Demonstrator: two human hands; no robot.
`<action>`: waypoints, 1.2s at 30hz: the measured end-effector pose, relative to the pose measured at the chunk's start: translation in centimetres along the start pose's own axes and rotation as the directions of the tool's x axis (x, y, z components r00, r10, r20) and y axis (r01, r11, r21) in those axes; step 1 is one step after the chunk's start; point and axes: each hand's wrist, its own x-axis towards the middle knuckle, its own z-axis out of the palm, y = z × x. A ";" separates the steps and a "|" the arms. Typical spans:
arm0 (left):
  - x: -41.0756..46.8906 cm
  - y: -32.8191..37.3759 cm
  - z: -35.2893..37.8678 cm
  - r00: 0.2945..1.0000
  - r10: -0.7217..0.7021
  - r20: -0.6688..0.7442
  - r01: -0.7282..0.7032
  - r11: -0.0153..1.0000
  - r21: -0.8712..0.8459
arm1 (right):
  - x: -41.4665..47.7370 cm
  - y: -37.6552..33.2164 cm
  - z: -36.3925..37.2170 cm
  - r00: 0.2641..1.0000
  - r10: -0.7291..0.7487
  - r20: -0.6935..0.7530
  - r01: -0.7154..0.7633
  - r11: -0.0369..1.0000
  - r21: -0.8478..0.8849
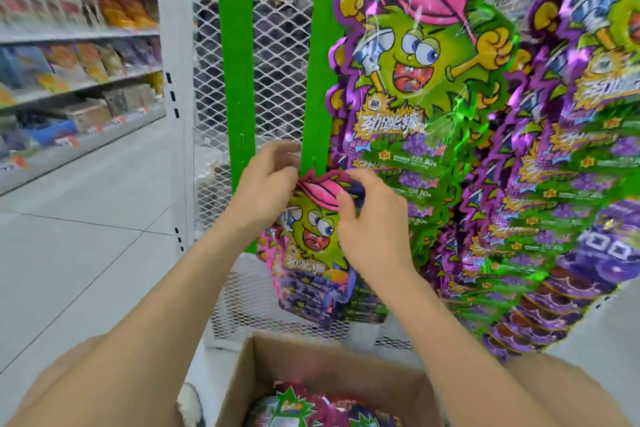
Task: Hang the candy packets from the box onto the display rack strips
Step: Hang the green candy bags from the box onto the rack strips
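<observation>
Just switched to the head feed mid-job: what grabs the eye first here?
The wall of purple-and-green hanging candy packets with a pink-capped monster fills the right half. At centre, the left hand and right hand hold one packet by its top at a green strip. An open cardboard box with more sits at the bottom.

Stocked store shelves (79, 35) ran off at my ten o'clock above pale floor tiles (86, 218); white wire mesh (277, 80) stood at twelve.
</observation>
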 end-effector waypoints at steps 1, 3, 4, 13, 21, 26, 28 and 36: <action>0.3 0.3 -0.1 1.000 -0.014 -0.001 0.014 1.000 -0.014 | 0.3 -0.2 0.3 0.999 -0.004 -0.041 0.005 1.000 0.024; 0.8 0.3 -0.3 1.000 0.002 -0.004 -0.002 0.999 -0.037 | 0.6 -0.6 0.8 0.996 -0.018 -0.091 0.023 0.998 0.054; 1.0 0.1 -0.5 1.000 0.021 0.000 -0.021 0.999 -0.050 | 0.6 -0.9 1.1 0.994 -0.033 -0.107 0.038 0.998 0.049; -1.2 0.9 -1.9 0.997 -0.052 0.063 0.057 0.996 -0.071 | 0.9 -2.3 1.4 0.990 -0.044 -0.134 0.074 0.970 0.231; -2.2 1.2 -3.0 0.987 -0.060 0.146 0.069 0.996 -0.056 | 1.4 -3.1 1.2 0.995 0.091 -0.040 -0.074 0.945 0.318; -1.8 0.8 -3.1 0.986 -0.044 0.163 0.052 0.997 -0.049 | 1.2 -2.5 1.0 0.994 0.097 0.051 -0.108 0.943 0.316; -1.7 0.6 -3.0 0.983 0.020 0.183 -0.014 0.999 -0.034 | 1.0 -2.2 0.8 0.996 0.079 0.032 -0.085 0.948 0.308; -2.0 -1.8 -2.1 0.909 0.416 0.011 -0.399 0.863 0.311 | -1.1 -0.5 1.2 0.998 -0.066 -0.017 0.068 0.985 0.160</action>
